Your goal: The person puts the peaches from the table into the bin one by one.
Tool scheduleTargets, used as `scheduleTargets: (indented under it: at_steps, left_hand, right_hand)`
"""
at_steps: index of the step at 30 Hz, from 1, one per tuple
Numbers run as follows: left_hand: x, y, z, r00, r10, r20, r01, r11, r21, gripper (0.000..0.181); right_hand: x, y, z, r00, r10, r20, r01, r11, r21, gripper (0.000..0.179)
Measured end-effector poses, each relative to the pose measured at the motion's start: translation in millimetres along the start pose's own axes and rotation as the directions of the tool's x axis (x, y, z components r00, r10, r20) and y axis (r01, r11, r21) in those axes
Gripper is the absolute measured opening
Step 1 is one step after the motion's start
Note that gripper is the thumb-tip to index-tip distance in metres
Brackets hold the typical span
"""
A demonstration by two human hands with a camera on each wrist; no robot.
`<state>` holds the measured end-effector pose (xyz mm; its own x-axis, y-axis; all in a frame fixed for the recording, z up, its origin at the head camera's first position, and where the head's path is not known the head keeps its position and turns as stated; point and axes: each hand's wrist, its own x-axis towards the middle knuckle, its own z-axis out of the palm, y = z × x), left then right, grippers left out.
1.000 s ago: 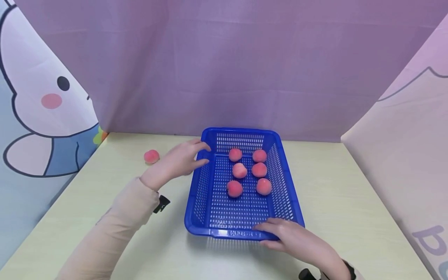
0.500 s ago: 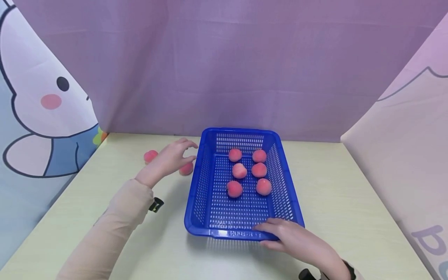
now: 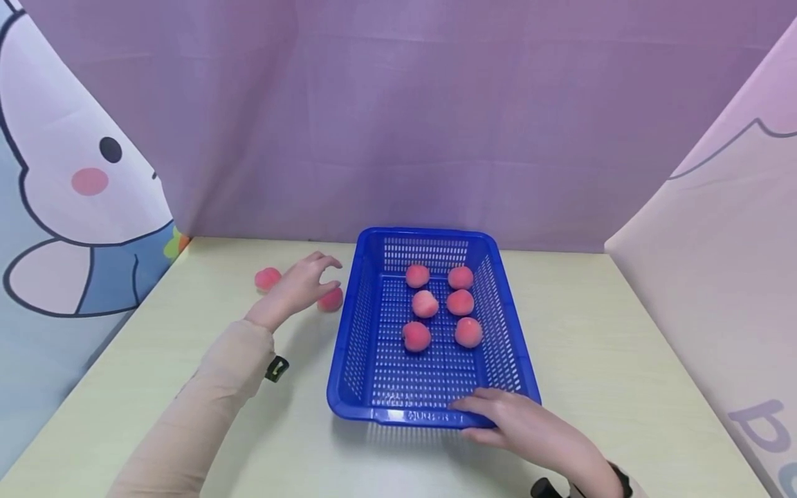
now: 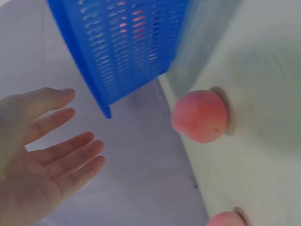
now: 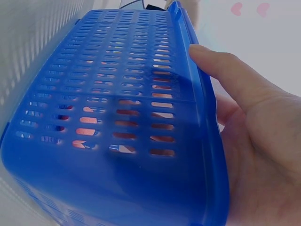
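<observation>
A blue plastic basket (image 3: 423,377) with perforated walls holds several pink peaches, such as one at its middle (image 3: 425,304). At the basket's front right corner my right hand (image 3: 510,423) grips the rim, with the thumb outside and the other fingers inside. The right wrist view shows that thumb against the basket wall (image 5: 117,179). Left of the basket, my left hand (image 3: 300,285) hovers with relaxed, spread fingers and holds nothing. Just beside it a peach (image 3: 330,300) lies on the table, apart from the hand in the left wrist view. Another peach (image 3: 267,278) lies farther left, close to that wrist.
The pale table (image 3: 604,373) runs back to a purple cloth (image 3: 398,124). A cartoon-printed panel (image 3: 56,173) stands on the left and a light panel (image 3: 735,277) on the right. The basket's far end is close to the cloth.
My left hand has moved left, from over the basket's left rim to outside it, and the peach beside the basket has come into view. My right hand and the basket have stayed put.
</observation>
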<state>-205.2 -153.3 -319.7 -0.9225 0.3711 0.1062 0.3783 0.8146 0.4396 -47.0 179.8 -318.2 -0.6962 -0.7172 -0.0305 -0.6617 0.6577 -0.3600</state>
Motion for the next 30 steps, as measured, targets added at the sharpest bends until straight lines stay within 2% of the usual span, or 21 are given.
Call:
scheduleTargets:
  at_steps: [9,24,28,29,30]
  left_hand:
    - [6.2,-15.0,14.1,0.999,-0.037,0.031,0.037,0.999,-0.012,0.033]
    - [15.9,-27.9,33.0,0.999,-0.004,0.039,0.003,1.0,0.027,0.028]
    - [18.7,-34.1,38.9,0.999,0.012,0.04,-0.013,1.0,0.018,0.027]
    - [21.5,-42.4,44.7,0.999,0.036,0.03,-0.037,0.999,0.023,0.027]
    - [21.9,-43.4,46.1,0.999,0.04,0.034,-0.041,0.999,0.022,0.027]
  right_hand:
    - [0.5,0,-1,1.0,0.014,0.01,-0.014,1.0,0.006,0.032]
    - [0.1,1,-1,1.0,-0.017,-0.018,0.017,1.0,-0.01,0.028]
    - [0.0,2,0,1.0,-0.023,-0.019,0.023,1.0,-0.01,0.028]
    - [0.0,2,0,1.0,-0.022,-0.017,0.022,1.0,-0.01,0.028]
    - [-0.1,2,0,1.0,-0.022,-0.017,0.022,1.0,-0.01,0.028]
